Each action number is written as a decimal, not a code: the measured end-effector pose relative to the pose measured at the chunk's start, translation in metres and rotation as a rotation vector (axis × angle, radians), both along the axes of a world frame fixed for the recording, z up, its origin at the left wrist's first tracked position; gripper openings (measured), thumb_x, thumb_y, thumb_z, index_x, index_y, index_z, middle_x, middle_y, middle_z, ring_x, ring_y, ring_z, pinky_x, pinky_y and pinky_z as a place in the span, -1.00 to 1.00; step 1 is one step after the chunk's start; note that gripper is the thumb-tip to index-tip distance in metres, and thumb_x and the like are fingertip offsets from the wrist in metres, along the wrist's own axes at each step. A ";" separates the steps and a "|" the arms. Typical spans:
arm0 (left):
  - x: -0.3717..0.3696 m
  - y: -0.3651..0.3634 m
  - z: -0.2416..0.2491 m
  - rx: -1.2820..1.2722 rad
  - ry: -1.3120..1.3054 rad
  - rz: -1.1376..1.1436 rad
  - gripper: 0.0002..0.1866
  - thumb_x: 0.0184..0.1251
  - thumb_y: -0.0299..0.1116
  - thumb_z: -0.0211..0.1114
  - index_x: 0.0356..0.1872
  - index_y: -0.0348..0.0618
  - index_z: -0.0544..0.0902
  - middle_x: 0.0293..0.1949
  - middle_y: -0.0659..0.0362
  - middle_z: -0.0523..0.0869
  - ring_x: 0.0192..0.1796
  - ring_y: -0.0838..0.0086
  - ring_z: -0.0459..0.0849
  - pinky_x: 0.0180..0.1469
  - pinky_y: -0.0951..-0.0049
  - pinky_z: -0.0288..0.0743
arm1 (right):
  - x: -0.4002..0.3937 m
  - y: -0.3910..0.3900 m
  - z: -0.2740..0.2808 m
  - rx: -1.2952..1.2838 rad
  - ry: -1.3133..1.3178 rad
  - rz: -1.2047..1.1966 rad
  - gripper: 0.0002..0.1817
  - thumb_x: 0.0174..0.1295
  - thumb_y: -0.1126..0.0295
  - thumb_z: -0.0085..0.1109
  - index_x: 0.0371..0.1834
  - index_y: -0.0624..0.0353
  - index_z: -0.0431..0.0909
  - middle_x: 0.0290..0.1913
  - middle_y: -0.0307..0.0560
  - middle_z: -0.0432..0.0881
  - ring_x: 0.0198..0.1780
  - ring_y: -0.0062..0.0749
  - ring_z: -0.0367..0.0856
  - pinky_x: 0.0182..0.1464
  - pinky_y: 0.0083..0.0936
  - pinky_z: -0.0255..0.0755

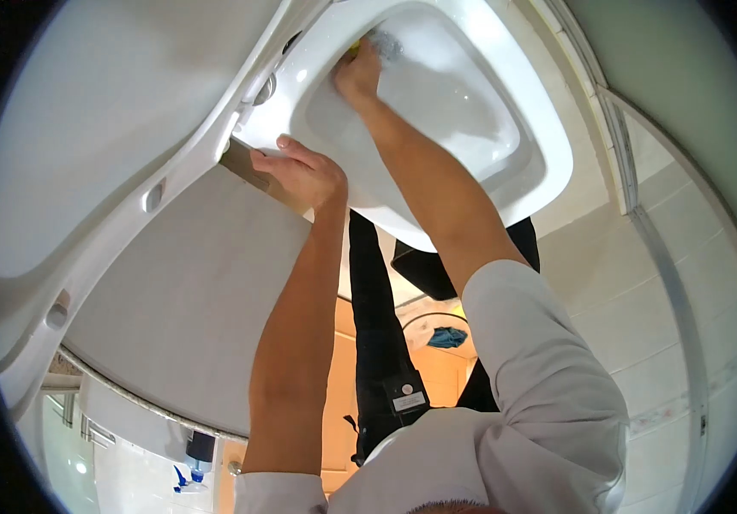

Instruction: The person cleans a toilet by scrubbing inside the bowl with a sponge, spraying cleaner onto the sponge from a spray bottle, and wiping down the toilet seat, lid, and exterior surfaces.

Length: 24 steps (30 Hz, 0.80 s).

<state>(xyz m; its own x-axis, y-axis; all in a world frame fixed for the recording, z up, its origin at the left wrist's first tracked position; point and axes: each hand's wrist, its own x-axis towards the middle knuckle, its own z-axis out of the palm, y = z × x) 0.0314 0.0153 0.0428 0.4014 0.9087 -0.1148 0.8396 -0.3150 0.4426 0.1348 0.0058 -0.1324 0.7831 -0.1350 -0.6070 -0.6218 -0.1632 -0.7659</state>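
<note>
My left hand rests at the near left edge of the white washbasin, its thumb apart from the fingers and nothing seen in its grasp. My right hand is down inside the bowl at the upper left, fingers closed round a small yellow thing, of which only a bit shows. Clear water splashes or pools just right of these fingers.
A long white ledge with round metal fittings runs along the left. Below the basin are dark trousers and a black container. A glass-panel frame stands right. A blue bottle is at lower left.
</note>
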 end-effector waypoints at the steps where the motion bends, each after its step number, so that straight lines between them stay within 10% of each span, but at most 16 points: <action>1: 0.002 -0.001 0.002 -0.043 -0.056 0.007 -0.10 0.73 0.22 -0.26 0.48 -0.66 0.06 0.18 -0.52 0.45 0.11 -0.29 0.63 0.09 -0.10 0.55 | -0.005 -0.003 0.002 -0.222 -0.092 0.248 -0.51 0.35 0.38 0.22 0.33 0.29 0.51 0.20 0.14 0.66 0.19 0.00 0.66 0.28 -0.11 0.51; 3: -0.007 0.000 0.003 -0.085 -0.088 0.012 -0.12 0.74 0.21 -0.26 0.48 -0.66 0.06 0.16 -0.51 0.46 0.08 -0.26 0.65 0.06 -0.09 0.56 | -0.009 -0.020 0.001 -0.404 -0.170 0.578 -0.66 0.32 0.39 0.25 0.13 0.26 0.61 0.16 0.21 0.71 0.20 0.22 0.64 0.28 0.01 0.53; 9: 0.004 -0.001 0.007 -0.059 -0.035 0.039 -0.09 0.72 0.25 -0.25 0.49 -0.63 0.02 0.01 -0.39 0.56 -0.03 -0.19 0.68 0.02 -0.02 0.57 | -0.023 -0.077 0.045 -0.468 -0.295 1.018 -0.58 0.26 0.56 0.22 0.21 0.26 0.62 0.22 0.11 0.66 0.38 0.06 0.50 0.31 -0.08 0.54; 17: -0.006 0.003 -0.002 -0.014 -0.019 0.009 -0.07 0.72 0.27 -0.26 0.51 -0.62 -0.01 0.12 -0.45 0.52 0.07 -0.21 0.67 0.06 -0.05 0.57 | -0.007 -0.012 0.008 -0.135 -0.302 0.417 -0.59 0.16 0.51 0.32 0.10 0.33 0.55 0.14 0.24 0.60 0.25 0.20 0.50 0.27 0.01 0.46; 24: -0.002 -0.003 0.005 -0.037 -0.035 0.042 -0.11 0.72 0.22 -0.24 0.50 -0.63 0.06 0.23 -0.49 0.44 0.13 -0.27 0.65 0.09 -0.09 0.58 | -0.076 -0.074 0.094 0.379 -0.157 0.570 -0.78 0.21 0.55 0.31 -0.07 0.17 0.68 -0.03 0.21 0.66 0.02 0.11 0.67 0.08 -0.09 0.54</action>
<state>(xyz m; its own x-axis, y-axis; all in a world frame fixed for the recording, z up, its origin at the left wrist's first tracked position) 0.0290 0.0118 0.0478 0.3672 0.9203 -0.1347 0.8355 -0.2627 0.4826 0.0590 -0.0678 -0.0383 0.7514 0.5213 -0.4046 -0.3959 -0.1344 -0.9084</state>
